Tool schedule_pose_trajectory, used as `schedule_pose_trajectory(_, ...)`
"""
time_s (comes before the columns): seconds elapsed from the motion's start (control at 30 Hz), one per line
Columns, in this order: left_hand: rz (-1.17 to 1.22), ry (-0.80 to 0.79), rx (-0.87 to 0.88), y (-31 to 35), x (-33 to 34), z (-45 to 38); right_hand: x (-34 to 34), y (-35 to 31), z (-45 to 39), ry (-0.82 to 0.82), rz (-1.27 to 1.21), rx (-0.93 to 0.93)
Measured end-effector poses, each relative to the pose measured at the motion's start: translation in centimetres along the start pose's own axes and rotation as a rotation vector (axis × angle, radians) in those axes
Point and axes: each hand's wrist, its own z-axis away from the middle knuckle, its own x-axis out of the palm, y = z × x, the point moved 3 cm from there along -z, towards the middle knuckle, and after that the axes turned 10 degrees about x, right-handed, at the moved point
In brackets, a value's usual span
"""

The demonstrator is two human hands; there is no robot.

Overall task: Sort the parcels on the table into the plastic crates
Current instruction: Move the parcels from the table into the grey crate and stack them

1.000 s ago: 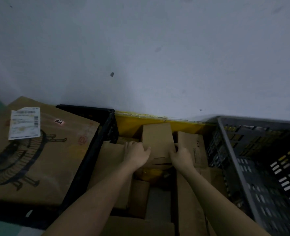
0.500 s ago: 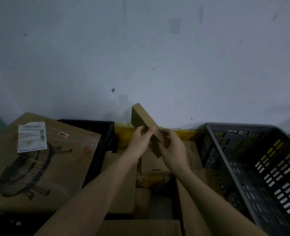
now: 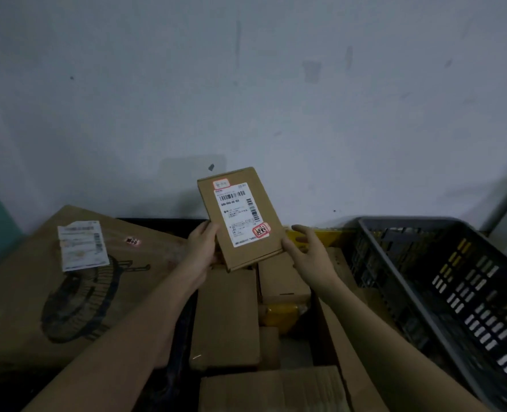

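A small flat cardboard parcel (image 3: pixel 240 217) with a white shipping label and two red-edged stickers is held up in front of the wall, label facing me. My left hand (image 3: pixel 203 243) grips its lower left edge. My right hand (image 3: pixel 307 248) touches its lower right corner with loosely spread fingers. Below them lie several brown parcels (image 3: pixel 225 316) packed together. A grey plastic crate (image 3: pixel 442 281) stands at the right, and a black crate (image 3: pixel 157 222) at the left is covered by a large box.
A large flat carton (image 3: pixel 50 292) with a fan drawing and a white label lies across the black crate. A yellow package (image 3: pixel 282 315) sits among the parcels, a yellow rim (image 3: pixel 323 234) behind them. The grey wall is close behind everything.
Both hands lifted the small parcel out of the pile and turned it so that its labelled face points at me. The right hand's grip has loosened.
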Motion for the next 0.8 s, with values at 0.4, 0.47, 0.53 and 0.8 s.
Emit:
schedule_pose_trajectory(0.4, -0.163, -0.256, 0.079, -0.3, 0.9, 1.2, -1.4, 0.7, 3.9, 0.111, -0.484, 0.113)
schedule_pose_trajectory(0.47, -0.166, -0.25, 0.094, -0.4, 2.0, 1.6, -2.6, 0.9, 4.2, 0.114, -0.445, 0.127)
schedule_pose_trajectory(0.53, -0.152, -0.268, 0.091, -0.4, 3.4, 1.8, -3.9, 1.1, 4.2, 0.111, -0.389, 0.141)
schedule_pose_trajectory(0.8, -0.799, -0.359, 0.387, -0.8, 9.8, 2.3, -11.5, 3.5, 2.4, 0.161, -0.437, 0.169)
